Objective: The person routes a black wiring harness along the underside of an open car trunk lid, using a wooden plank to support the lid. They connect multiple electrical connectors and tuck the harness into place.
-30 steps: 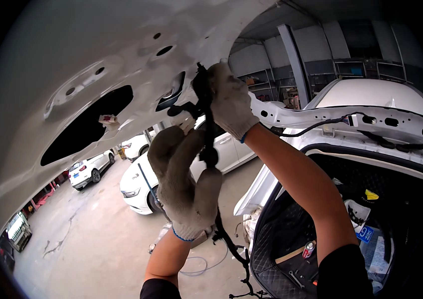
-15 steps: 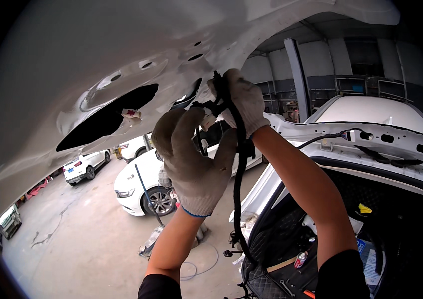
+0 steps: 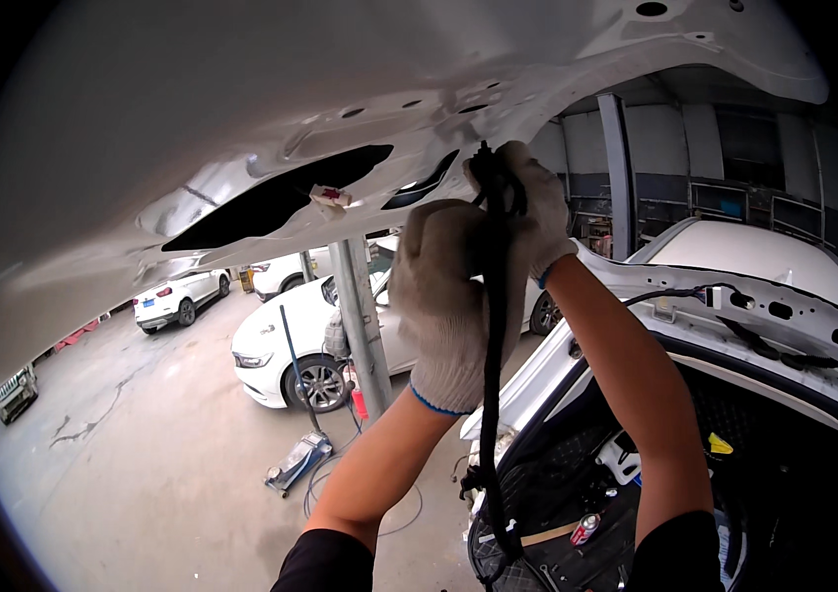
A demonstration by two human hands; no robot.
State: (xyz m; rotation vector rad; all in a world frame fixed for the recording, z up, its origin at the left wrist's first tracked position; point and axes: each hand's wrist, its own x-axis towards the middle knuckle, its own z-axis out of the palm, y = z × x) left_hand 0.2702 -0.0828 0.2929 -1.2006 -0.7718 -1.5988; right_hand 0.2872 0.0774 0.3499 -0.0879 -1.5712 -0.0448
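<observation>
Garage yard; raised hatch panel, seemingly bare.

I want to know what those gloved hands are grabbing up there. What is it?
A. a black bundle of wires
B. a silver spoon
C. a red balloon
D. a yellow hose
A: the left hand and the right hand are both closed on a black wire bundle that hangs down from the raised white lid.

A car repair workshop: a raised white tailgate overhead, white cars parked beyond it, a floor jack on bare concrete floor beside them.
</observation>
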